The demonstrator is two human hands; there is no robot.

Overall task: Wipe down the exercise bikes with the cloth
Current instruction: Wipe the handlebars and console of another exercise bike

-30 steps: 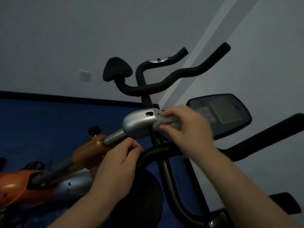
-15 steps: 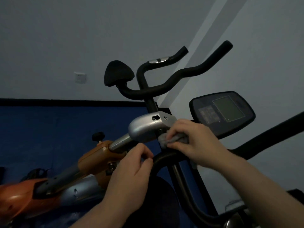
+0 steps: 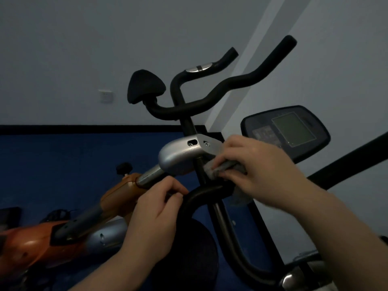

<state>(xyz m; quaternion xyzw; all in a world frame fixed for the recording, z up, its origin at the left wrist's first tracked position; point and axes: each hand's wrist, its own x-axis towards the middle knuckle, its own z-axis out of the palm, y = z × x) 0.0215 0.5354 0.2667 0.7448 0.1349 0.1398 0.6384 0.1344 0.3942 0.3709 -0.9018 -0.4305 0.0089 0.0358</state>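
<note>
Your right hand [image 3: 258, 171] is gripping the grey cloth [image 3: 226, 168], bunched in your fingers and pressing against the black post just under the silver bracket [image 3: 184, 156] of the exercise bike [image 3: 117, 198]; a loose corner is hanging below your palm. Your left hand [image 3: 155, 213] is closing around the curved black bar [image 3: 201, 193] beside it, thumb and fingers pinching its near end. The black handlebars [image 3: 210, 101] are rising above the bracket, and the display console [image 3: 289, 131] is sitting just right of your right hand. The orange frame is slanting down to the left.
</note>
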